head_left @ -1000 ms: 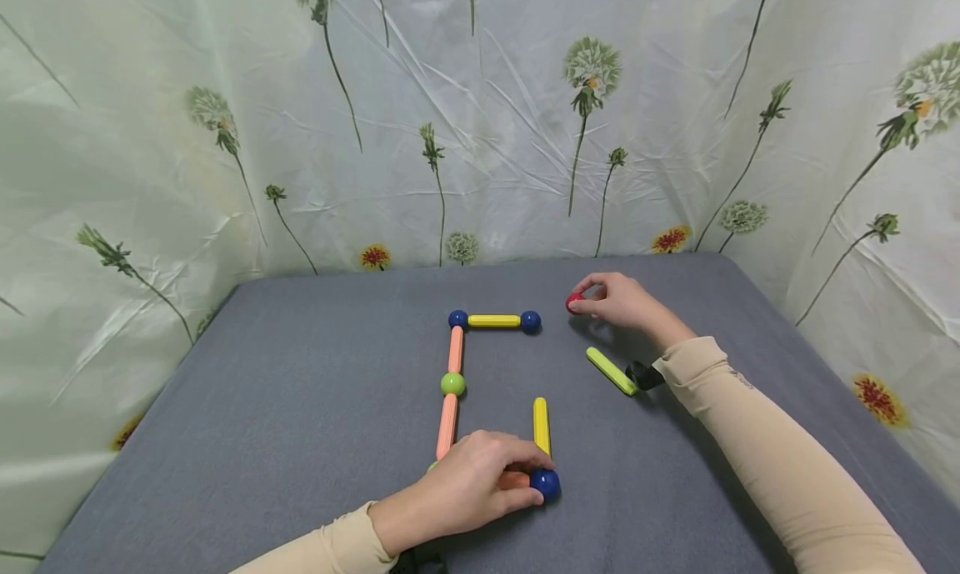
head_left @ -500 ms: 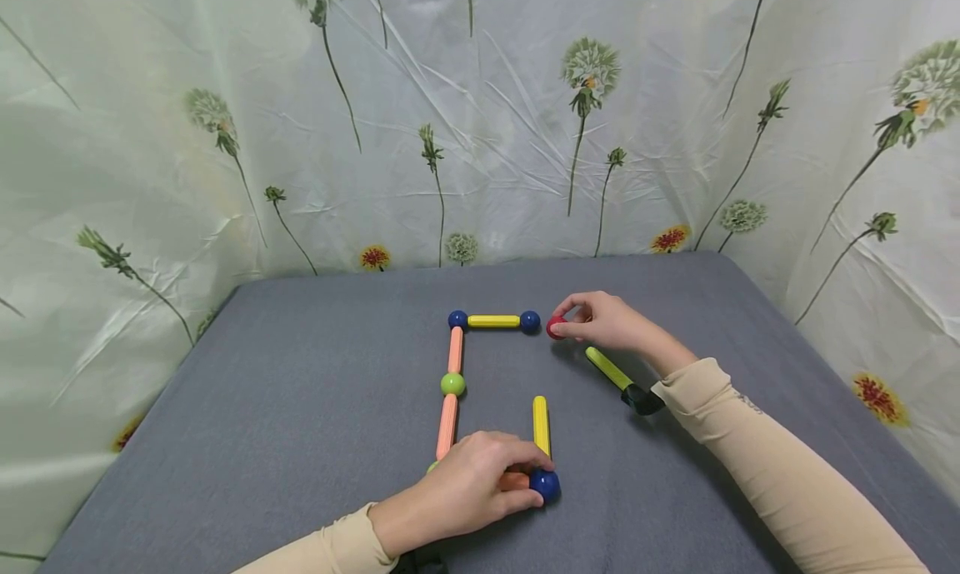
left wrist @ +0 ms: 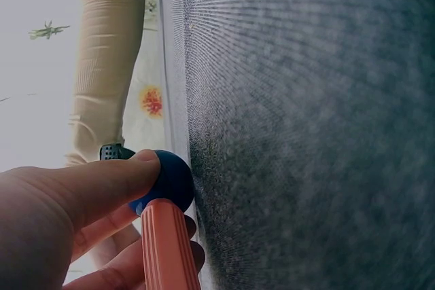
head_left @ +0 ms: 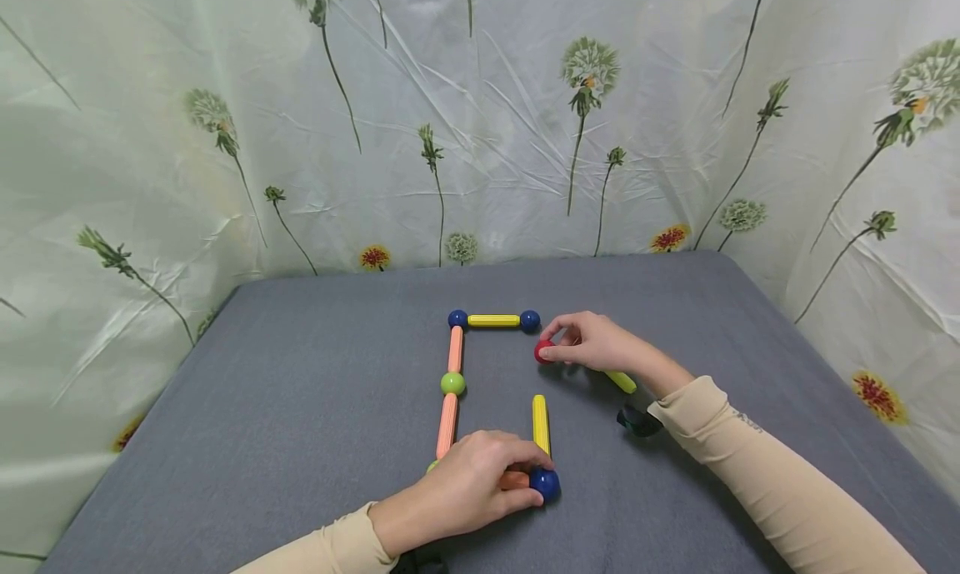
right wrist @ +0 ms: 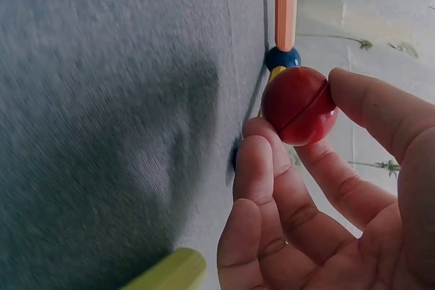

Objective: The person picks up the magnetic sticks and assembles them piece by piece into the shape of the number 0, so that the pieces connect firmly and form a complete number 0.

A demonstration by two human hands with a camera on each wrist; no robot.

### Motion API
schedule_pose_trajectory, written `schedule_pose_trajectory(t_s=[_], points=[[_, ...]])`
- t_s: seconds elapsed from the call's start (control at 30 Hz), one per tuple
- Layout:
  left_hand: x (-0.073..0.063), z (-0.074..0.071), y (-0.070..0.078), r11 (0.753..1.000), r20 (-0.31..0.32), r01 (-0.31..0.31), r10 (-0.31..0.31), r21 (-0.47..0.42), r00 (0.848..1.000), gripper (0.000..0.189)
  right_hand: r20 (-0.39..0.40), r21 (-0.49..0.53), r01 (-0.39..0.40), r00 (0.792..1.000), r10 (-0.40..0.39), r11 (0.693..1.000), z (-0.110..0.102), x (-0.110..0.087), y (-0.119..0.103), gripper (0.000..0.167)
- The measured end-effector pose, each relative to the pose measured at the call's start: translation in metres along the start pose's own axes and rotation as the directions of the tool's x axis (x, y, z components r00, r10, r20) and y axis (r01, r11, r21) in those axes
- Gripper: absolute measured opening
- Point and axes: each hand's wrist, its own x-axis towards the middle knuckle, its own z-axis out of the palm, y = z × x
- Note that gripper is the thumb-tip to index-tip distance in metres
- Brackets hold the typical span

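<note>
My left hand [head_left: 476, 482] pinches a blue ball [head_left: 545, 485] at the near end of the shape, thumb on its side. An orange rod [left wrist: 168, 246] joins that ball and runs back under the palm, partly hidden. From the same ball a yellow rod [head_left: 541, 424] points away toward the far side. Between thumb and fingertips my right hand [head_left: 600, 343] holds a red ball [right wrist: 300, 106] with a seam round it, raised over the cloth. The red ball hangs just nearer than the far blue ball [head_left: 529, 321], beyond the yellow rod's free end.
A yellow rod [head_left: 493, 321] links the far blue ball to a blue corner ball [head_left: 458, 319]. Down the left side run salmon rods [head_left: 455, 349] with a green ball [head_left: 453, 384] between them. A loose lime rod [head_left: 621, 381] lies partly under the right hand.
My right hand has carried the red ball left and toward me, from right of the far blue ball to just in front of it. The left hand stays in place.
</note>
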Motion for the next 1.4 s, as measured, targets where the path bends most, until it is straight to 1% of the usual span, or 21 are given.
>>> schedule_pose_trajectory(t_s=[0.2, 0.37, 0.47, 0.7, 1.1, 1.4], points=[[0.0, 0.0, 0.0, 1.0, 0.0, 0.002, -0.002, 0.002, 1.0, 0.023, 0.038, 0.017, 0.001, 0.999, -0.002, 1.0, 0.007, -0.002, -0.001, 0.032], [0.001, 0.0, 0.0, 1.0, 0.003, 0.008, -0.008, -0.002, 1.0, 0.023, 0.055, 0.028, -0.004, 0.998, 0.002, 1.0, 0.011, -0.003, 0.0, 0.031], [0.001, 0.0, 0.0, 1.0, 0.003, 0.008, -0.008, -0.005, 1.0, 0.023, 0.062, 0.041, -0.015, 0.998, 0.012, 0.999, 0.013, -0.004, 0.0, 0.029], [0.0, 0.0, -0.001, 1.0, 0.006, 0.017, -0.017, -0.013, 1.0, 0.023, 0.077, 0.059, -0.004, 0.997, -0.001, 0.998, 0.017, -0.006, 0.0, 0.029], [0.001, -0.001, -0.001, 0.999, 0.022, 0.027, -0.027, -0.024, 0.999, 0.025, 0.104, 0.075, -0.013, 0.995, 0.005, 0.997, 0.021, -0.008, -0.001, 0.03], [0.001, -0.001, -0.001, 0.999, 0.029, 0.03, -0.03, -0.026, 0.999, 0.025, 0.117, 0.085, 0.012, 0.993, -0.022, 0.996, 0.025, -0.008, 0.004, 0.029]])
